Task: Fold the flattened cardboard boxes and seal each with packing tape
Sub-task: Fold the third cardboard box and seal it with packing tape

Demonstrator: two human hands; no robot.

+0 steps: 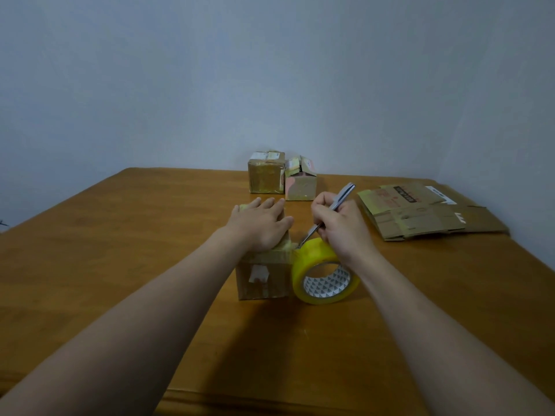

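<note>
The cardboard box (261, 277) stands on the table (120, 235) close in front of you, with the tape roll (324, 274) on edge just beside it. Your left hand (261, 225) lies flat on the box top, fingers straight. Your right hand (339, 226) grips a knife (342, 196), its tip at the strip between box and roll. The blade sits near your left thumb, so a slip could cut you. A slack strip may tear ragged, and the freed roll may wheel away.
</note>
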